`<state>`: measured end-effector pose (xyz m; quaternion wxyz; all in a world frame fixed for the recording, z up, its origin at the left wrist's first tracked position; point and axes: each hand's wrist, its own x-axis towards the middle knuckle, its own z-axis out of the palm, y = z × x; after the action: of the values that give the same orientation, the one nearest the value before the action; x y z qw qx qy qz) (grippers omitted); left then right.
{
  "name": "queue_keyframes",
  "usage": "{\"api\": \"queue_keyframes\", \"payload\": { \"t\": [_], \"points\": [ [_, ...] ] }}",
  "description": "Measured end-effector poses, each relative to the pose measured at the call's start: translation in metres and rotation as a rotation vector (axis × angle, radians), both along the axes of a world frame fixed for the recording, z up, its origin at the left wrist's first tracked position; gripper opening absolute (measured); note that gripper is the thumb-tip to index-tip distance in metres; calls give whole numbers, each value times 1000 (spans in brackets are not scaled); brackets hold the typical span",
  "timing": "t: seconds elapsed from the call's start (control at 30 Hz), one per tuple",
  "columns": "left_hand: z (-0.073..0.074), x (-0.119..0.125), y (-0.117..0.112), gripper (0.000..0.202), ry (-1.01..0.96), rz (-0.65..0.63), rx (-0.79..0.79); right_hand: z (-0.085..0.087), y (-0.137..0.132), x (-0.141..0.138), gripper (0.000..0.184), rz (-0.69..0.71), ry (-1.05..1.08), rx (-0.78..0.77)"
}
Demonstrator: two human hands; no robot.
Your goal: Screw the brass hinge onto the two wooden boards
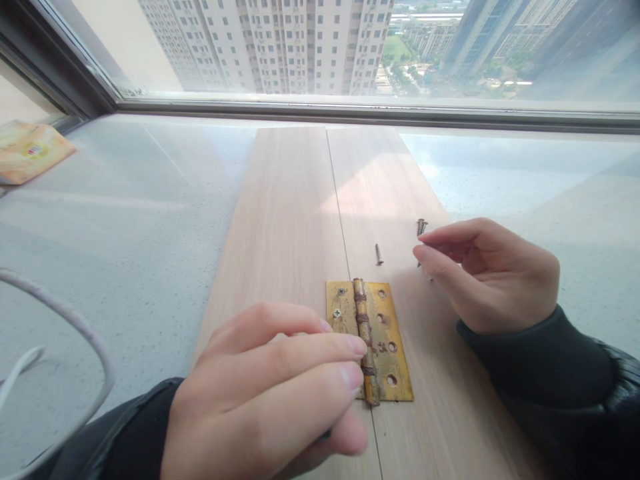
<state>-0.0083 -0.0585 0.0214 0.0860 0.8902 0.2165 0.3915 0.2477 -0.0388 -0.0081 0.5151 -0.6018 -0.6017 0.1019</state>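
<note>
A rusty brass hinge (pixel 380 337) lies open across the seam of two pale wooden boards (pixel 290 220). Its left leaf has two screws in it, and the right leaf shows several empty holes. My left hand (pixel 270 393) lies over the hinge's left leaf, fingers together and curled, fingertips at the hinge pin. My right hand (pixel 487 273) hovers over the right board, thumb and forefinger pinched near a loose screw (pixel 421 227). Whether the pinch holds anything is hidden. Another loose screw (pixel 379 254) lies on the board just above the hinge.
The boards rest on a grey speckled windowsill (pixel 125 220) below a large window (pixel 350 47) with tall buildings outside. An orange packet (pixel 27 150) lies at the far left. A white cable (pixel 75 333) loops at the lower left.
</note>
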Motion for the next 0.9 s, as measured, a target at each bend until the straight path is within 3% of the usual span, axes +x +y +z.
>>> {"api": "queue_keyframes", "payload": {
  "t": [0.17,0.3,0.43,0.57,0.67,0.9],
  "points": [
    [2,2,1,21,-126,55,-64,0,0,0,7,2,-6,1],
    [3,3,3,18,-16,-68,-22,1,0,0,7,-5,-2,-9],
    [2,5,2,18,-91,78,-67,0,0,-1,8,13,11,-5],
    [2,7,3,13,-34,-2,-22,0,0,0,7,4,8,-2],
    [4,8,5,16,-44,36,2,0,0,0,7,8,9,-5],
    [1,4,6,16,-11,-15,-10,0,0,0,7,9,7,-5]
  ]
}}
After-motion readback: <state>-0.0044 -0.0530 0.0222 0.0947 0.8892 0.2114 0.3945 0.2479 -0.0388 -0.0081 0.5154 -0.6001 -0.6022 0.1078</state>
